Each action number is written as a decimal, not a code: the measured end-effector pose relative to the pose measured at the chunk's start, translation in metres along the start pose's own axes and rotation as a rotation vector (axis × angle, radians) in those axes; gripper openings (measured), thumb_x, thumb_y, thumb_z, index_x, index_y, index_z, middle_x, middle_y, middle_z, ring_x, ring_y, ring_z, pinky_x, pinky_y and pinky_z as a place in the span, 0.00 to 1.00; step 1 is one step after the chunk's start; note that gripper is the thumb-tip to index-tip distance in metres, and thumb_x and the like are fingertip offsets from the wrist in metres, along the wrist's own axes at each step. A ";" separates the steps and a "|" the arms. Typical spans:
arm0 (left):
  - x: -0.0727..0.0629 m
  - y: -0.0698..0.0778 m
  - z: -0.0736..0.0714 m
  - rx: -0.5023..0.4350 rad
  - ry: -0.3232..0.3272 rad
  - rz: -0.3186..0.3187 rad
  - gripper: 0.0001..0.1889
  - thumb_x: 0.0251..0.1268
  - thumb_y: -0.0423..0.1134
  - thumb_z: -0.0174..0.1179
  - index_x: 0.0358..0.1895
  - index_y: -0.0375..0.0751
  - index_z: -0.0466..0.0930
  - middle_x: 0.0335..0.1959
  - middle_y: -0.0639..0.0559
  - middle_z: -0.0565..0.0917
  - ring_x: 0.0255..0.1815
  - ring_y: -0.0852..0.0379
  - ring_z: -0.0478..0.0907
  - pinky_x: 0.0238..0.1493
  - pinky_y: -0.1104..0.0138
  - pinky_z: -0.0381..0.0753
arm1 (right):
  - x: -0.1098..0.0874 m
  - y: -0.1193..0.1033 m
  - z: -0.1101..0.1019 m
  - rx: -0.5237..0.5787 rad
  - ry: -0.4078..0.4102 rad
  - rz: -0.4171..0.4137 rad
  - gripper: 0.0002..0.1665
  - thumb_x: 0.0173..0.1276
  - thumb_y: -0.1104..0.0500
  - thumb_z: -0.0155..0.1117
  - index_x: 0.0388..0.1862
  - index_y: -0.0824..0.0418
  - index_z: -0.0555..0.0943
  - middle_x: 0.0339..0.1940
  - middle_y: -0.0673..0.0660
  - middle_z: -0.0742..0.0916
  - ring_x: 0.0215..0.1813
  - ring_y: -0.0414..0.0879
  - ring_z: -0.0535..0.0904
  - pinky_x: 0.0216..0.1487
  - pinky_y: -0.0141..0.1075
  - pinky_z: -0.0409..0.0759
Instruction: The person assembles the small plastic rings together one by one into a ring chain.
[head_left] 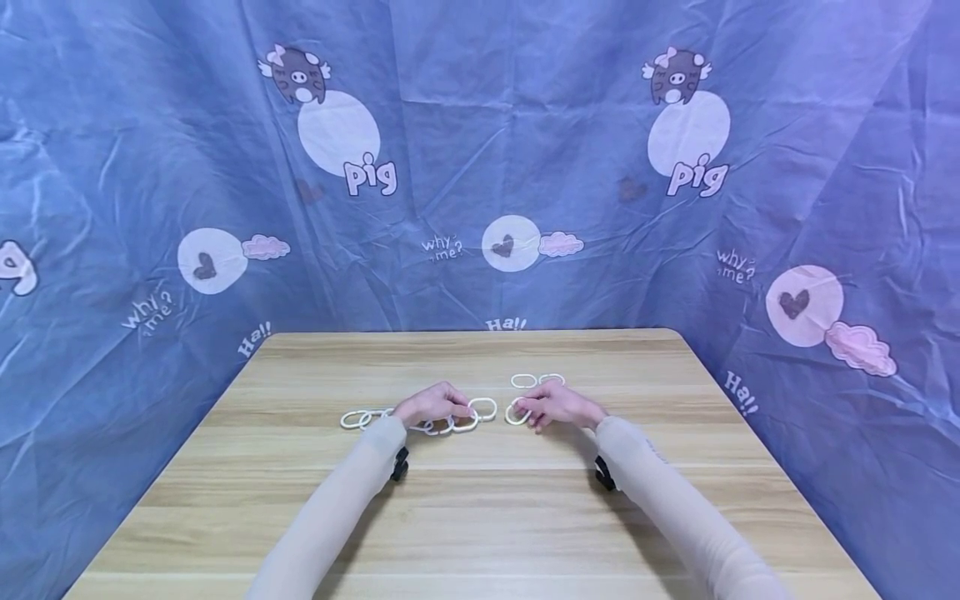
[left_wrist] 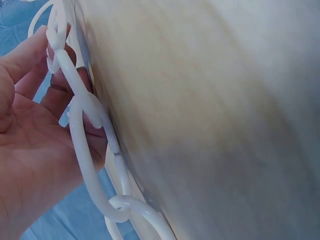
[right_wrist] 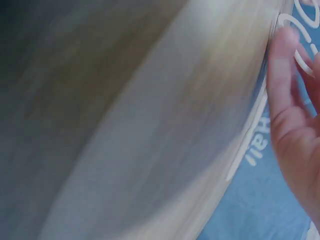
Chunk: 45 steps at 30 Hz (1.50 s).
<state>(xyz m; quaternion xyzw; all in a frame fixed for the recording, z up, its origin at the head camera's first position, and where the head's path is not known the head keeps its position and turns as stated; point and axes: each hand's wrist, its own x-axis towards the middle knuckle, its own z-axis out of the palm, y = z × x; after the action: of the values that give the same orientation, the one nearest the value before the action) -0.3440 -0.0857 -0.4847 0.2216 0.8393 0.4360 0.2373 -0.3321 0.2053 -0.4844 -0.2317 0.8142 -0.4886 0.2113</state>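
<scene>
A chain of white plastic links (head_left: 353,420) lies across the middle of the table, part of it hidden under my left wrist. My left hand (head_left: 437,402) pinches the chain near its right end, where the end link (head_left: 483,408) points toward the right hand. In the left wrist view, several joined links (left_wrist: 85,155) hang past the palm of the left hand (left_wrist: 35,120). My right hand (head_left: 557,407) pinches a loose white link (head_left: 513,412), apart from the chain by a small gap. A small opening in that link (right_wrist: 303,64) shows in the right wrist view.
Two more white links (head_left: 524,381) lie behind the right hand, the right one partly covered by it. The wooden table (head_left: 480,517) reaches back to a blue printed cloth (head_left: 450,167). A dark band (head_left: 401,464) sits on each wrist.
</scene>
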 end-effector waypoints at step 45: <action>0.003 -0.009 -0.010 -0.057 0.050 0.069 0.13 0.69 0.41 0.60 0.48 0.36 0.86 0.30 0.48 0.84 0.32 0.61 0.76 0.39 0.68 0.75 | 0.041 -0.023 0.044 0.007 0.105 0.069 0.05 0.63 0.72 0.64 0.36 0.75 0.84 0.26 0.64 0.87 0.26 0.43 0.81 0.35 0.37 0.86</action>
<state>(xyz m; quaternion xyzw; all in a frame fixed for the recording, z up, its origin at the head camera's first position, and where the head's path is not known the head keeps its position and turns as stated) -0.3537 -0.0952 -0.4879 0.2325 0.8242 0.4730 0.2072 -0.3360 0.1405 -0.4879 -0.1768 0.8299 -0.4954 0.1860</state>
